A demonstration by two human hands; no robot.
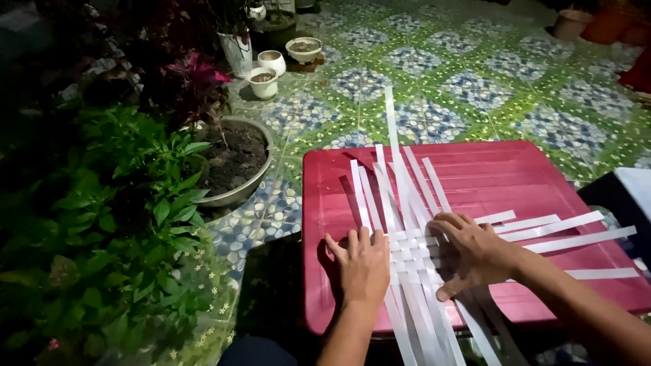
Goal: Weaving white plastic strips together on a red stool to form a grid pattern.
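Several long white strips [407, 203] lie interwoven on a red plastic table [495, 176], with a small woven patch [410, 254] where they cross. My left hand [363, 264] lies flat with fingers spread on the strips at the patch's left edge. My right hand [471, 251] presses palm down on the strips at the patch's right side, thumb pointing toward me. Loose strip ends fan out to the far side, to the right [576, 237] and off the near edge of the table.
A wide pot of soil [234, 159] and leafy green plants [115, 230] stand on the left. Small white pots [264, 81] sit further back on the patterned tile floor [475, 74]. A dark object with a white top [627, 193] is at the right edge.
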